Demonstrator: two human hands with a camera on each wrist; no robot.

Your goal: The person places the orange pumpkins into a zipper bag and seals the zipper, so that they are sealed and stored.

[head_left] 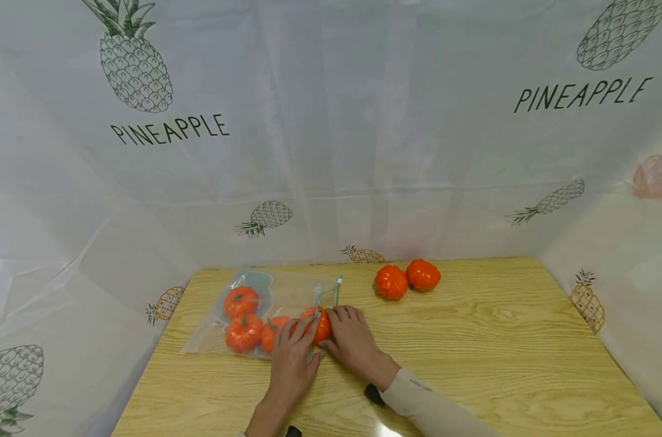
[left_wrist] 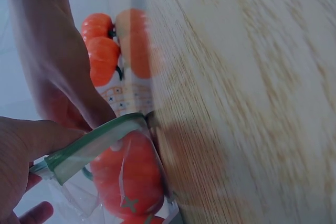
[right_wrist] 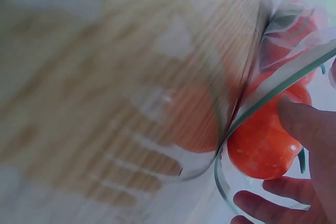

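Note:
A clear zip bag [head_left: 205, 337] with a green zip strip [left_wrist: 100, 137] lies on its side, several small orange-red pumpkins [head_left: 244, 332] inside. At its mouth sits another small pumpkin [right_wrist: 262, 148], partly under the film. My right hand [head_left: 353, 340] grips this pumpkin, thumb in front and fingers around its right side. My left hand [head_left: 294, 364] pinches the bag's upper rim; in the left wrist view its thumb [left_wrist: 39, 140] lies along the strip. Two more pumpkins, one on the left [head_left: 391, 282] and one on the right [head_left: 423, 275], stand together outside the bag.
The wooden table [head_left: 473, 340] extends right of the hands and toward the front. White curtain cloth [head_left: 331, 152] printed with pineapples surrounds the table at the back and both sides. The two loose pumpkins stand close to the back edge.

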